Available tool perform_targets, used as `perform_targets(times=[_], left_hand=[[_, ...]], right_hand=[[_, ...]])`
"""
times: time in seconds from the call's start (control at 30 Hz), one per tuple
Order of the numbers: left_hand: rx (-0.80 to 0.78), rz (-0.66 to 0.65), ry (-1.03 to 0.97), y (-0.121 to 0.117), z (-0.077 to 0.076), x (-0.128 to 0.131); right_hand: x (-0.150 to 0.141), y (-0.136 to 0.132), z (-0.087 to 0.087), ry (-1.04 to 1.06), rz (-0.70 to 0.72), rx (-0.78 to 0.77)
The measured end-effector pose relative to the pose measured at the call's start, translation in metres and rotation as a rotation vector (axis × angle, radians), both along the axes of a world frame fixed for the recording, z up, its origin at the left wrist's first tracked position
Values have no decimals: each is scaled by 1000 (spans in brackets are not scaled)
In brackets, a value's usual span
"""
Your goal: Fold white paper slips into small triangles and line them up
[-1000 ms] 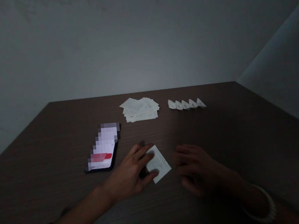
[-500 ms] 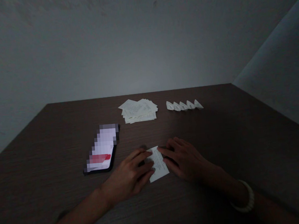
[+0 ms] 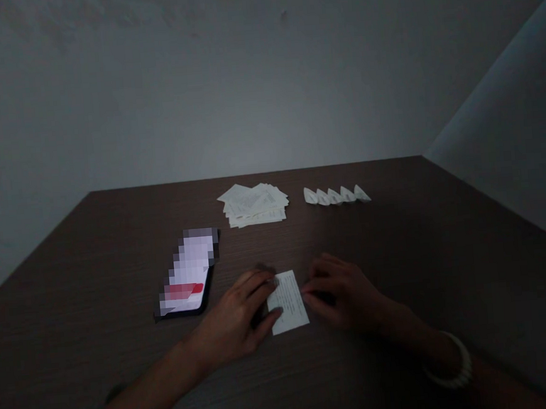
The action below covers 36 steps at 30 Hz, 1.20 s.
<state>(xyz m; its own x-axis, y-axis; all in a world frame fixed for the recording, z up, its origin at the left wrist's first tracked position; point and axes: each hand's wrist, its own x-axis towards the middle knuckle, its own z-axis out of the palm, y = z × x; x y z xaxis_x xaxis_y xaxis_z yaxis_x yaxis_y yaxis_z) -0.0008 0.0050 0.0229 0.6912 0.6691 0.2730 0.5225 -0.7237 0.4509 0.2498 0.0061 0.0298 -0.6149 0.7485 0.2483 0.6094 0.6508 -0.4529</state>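
Observation:
A small printed sheet of paper (image 3: pixel 289 310) lies on the table in front of me, slightly turned. My left hand (image 3: pixel 243 311) rests at its left side, fingers bent and the thumb spread apart from them, with fingertips on the paper's left edge. At the right edge of the sheet, my right hand (image 3: pixel 339 290) has thumb and index finger pinched together on the paper's margin; its other fingers are curled and partly in shadow. A pale beaded bracelet (image 3: pixel 463 366) is around my right wrist.
Further back on the brown table (image 3: pixel 159 204) lies a loose pile of printed paper pieces (image 3: pixel 254 205). Right of it stands a row of several small folded white paper shapes (image 3: pixel 335 196). A phone (image 3: pixel 188 271) with a lit, pixelated screen lies to the left. A grey wall (image 3: pixel 254 86) rises behind.
My right hand has drawn back slightly to the right, its fingers coming off the paper's face to a pinch at the edge. My left fingers have shifted slightly left, baring more print.

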Motion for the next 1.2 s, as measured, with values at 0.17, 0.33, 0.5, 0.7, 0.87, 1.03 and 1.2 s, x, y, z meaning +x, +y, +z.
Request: perform_targets(times=[0.17,0.33,0.5,0.7,0.87,1.03,1.2], left_hand=[[4,14,4,-1,-3,0],[11,14,-31,-1,0,0],[-67,30,0,0,3,0],[-155,72,-53,3,5,1],[-212,108,-96,8,3,4],[-182,31,-115,12,6,7],[-69,-52,-63,13,6,3]], right_hand=[[-6,8,-8,-63,-129,13],[-10,9,-6,-34,-113,-16],[-11,11,-6,70,-97,-51],[-13,10,-13,182,-112,-114],[-13,12,-21,236,-41,-79],[-12,14,-22,159,42,10],[-9,12,-21,45,107,176]])
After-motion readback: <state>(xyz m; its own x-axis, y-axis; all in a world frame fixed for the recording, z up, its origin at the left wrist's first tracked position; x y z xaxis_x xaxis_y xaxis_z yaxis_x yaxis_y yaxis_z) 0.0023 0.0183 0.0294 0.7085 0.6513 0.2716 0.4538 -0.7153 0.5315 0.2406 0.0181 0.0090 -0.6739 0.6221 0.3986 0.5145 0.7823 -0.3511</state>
